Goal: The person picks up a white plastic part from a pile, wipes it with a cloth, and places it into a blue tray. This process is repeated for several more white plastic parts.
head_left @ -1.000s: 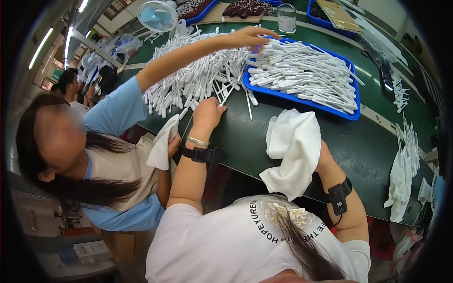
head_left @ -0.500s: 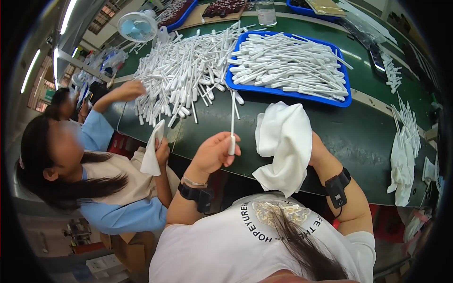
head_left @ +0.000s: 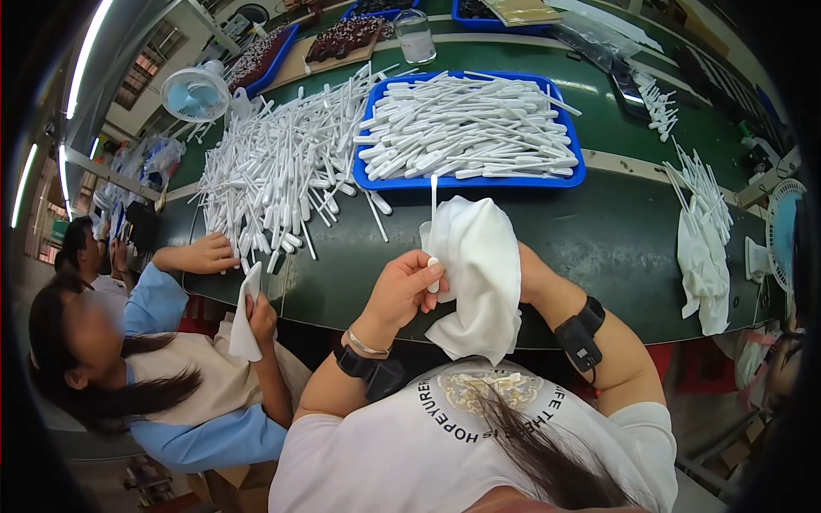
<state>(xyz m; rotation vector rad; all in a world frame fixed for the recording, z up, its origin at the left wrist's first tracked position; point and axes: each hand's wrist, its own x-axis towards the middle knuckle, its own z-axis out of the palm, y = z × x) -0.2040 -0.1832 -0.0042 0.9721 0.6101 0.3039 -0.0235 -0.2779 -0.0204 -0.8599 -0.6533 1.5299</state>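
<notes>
My left hand [head_left: 404, 288] grips a thin white plastic stick [head_left: 434, 224] by its lower end and holds it upright against a white cloth [head_left: 477, 274]. That cloth is draped over my right hand [head_left: 523, 267], which is mostly hidden beneath it. Both hands hover over the near edge of the dark green table [head_left: 599, 231]. Just beyond them stands a blue tray [head_left: 575, 167] filled with the same white sticks. A loose heap of white sticks [head_left: 274, 167] lies to the left of the tray.
A co-worker sits at my left, one hand [head_left: 208, 254] on the heap's edge, the other holding a white cloth [head_left: 246, 315]. A small blue fan [head_left: 193, 94], a clear jar [head_left: 416, 36], further trays at the back, and another cloth with sticks [head_left: 703, 256] at the right.
My left hand took one stick from the heap and brought it back to the cloth in my right hand. The co-worker's arm drew back from the tray to the heap's near edge.
</notes>
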